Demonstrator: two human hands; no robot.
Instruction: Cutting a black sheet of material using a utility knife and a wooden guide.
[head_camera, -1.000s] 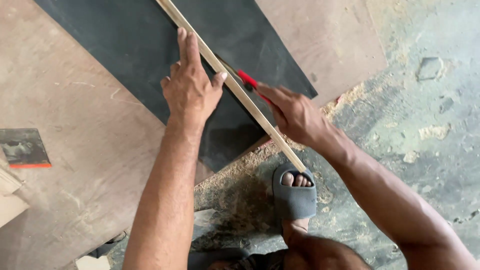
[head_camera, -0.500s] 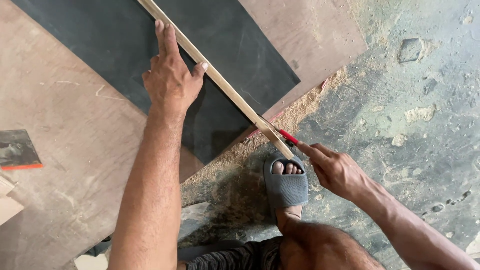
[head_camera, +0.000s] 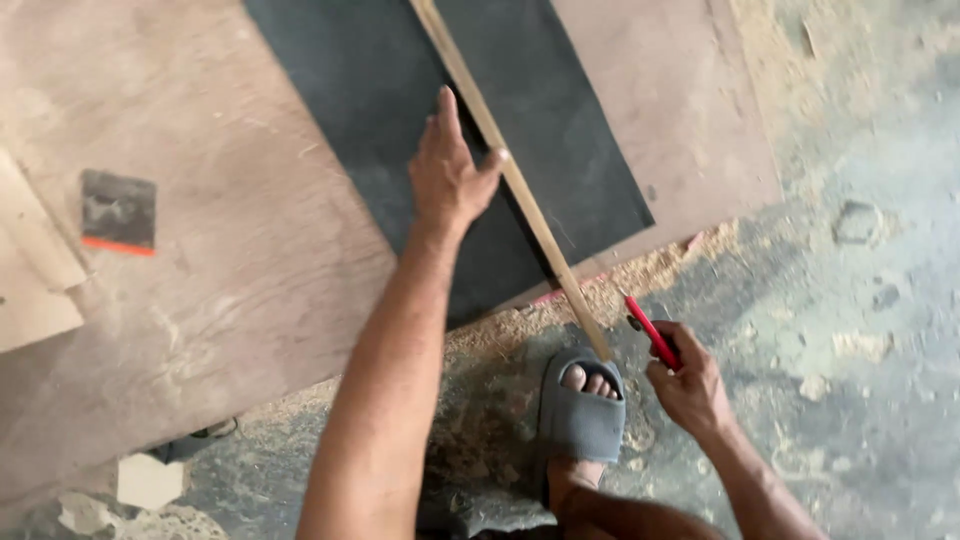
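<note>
The wooden strip (head_camera: 505, 175) lay diagonally across the dark sheet (head_camera: 400, 120), pinned by the left hand (head_camera: 447, 175) with flat, spread fingers. The right hand (head_camera: 690, 385) gripped a red cutter (head_camera: 652, 332) (off the sheet's edge); steady downward pressure would stop the strip slipping.

Under my left hand (head_camera: 447, 175) lies a matt black sheet (head_camera: 380, 90), slightly grainy, on a dull brown plywood board (head_camera: 220, 300). The straightedge (head_camera: 510, 175) is bare pale wood. My right hand (head_camera: 690, 385) grips a glossy red plastic knife (head_camera: 652, 332). Sawdust (head_camera: 650, 275) dusts the rough concrete floor (head_camera: 860, 300).
</note>
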